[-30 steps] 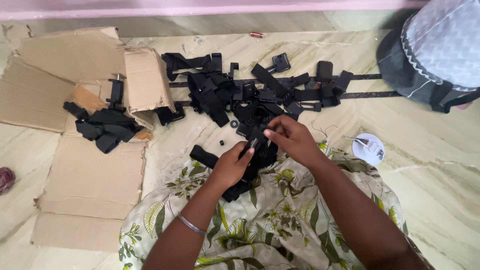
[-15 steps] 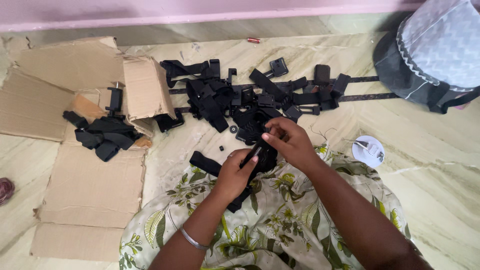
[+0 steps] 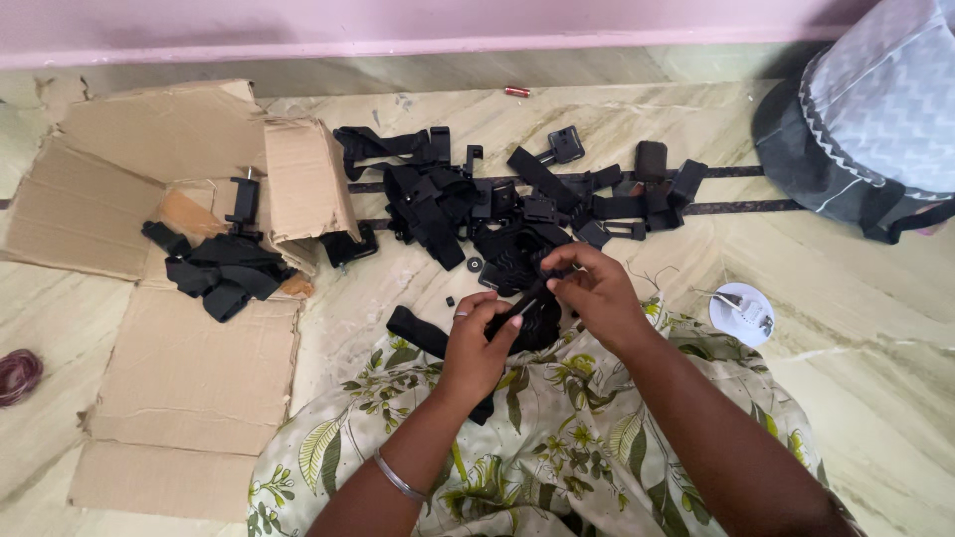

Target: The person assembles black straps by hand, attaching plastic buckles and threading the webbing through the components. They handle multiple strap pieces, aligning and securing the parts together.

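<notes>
Holding a short black strap piece [image 3: 525,298] between both hands above the lap: left hand [image 3: 476,343] closed around its lower end, grip tight, thumb and fingers pinching; right hand [image 3: 595,293] closed on the upper end, fingertips pressed together over it. Sitting over a floral green-and-cream cloth [image 3: 557,447] that covers the knees, with a thin metal bangle [image 3: 398,477] on the left wrist and a ring on one left finger. Just beyond the hands, a heap of black straps and plastic buckles [image 3: 497,209] spread on the pale marbled floor [image 3: 856,328], two long narrow bands running off to the right. Another black strap [image 3: 418,333] lying partly under the left hand, at the cloth's edge. To the left, a flattened cardboard box [image 3: 189,378] carrying a smaller pile of black parts [image 3: 224,268]. To the right of the hands, a small round white dish [image 3: 741,313] on the floor. Top right, a grey patterned bag [image 3: 875,109] near the pink wall base. Far left edge, a coil of dark reddish cord [image 3: 18,376].
</notes>
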